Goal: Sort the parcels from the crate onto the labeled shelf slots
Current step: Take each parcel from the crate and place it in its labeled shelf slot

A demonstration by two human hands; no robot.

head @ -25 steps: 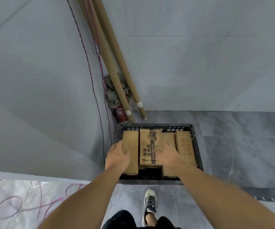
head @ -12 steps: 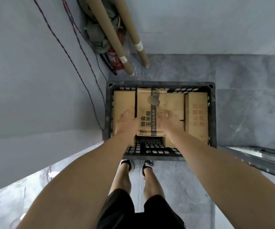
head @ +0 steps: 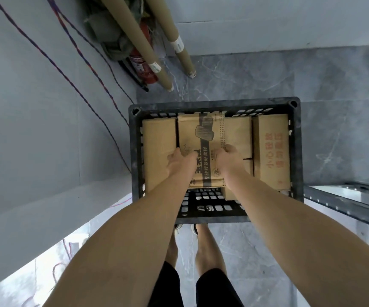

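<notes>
Closed in tighter than half a second ago, and now gripping the banded parcel [head: 201, 138] by both long sides with left hand [head: 180, 161] and right hand [head: 226, 159], inside the black crate [head: 212, 105].

Viewed from above, past two bare forearms. With left thumb laid over the top face and fingers curled down into the gap beside the plain parcel [head: 159, 151]; with right fingers hooked over the opposite edge. Gripped from both sides probably to lift straight up, clear of closely packed neighbours. Lying on top of other cartons, toward the crate's far wall, between the plain parcel and a red-printed parcel [head: 272, 151] along the right wall. Apparently not yet raised. Off to the right, a grey metal shelf frame [head: 345, 198], likely the destination, with no slot labels visible. Beyond the crate, cardboard tubes [head: 139, 41] and a red fire extinguisher [head: 142, 67] leaning in the corner.
</notes>
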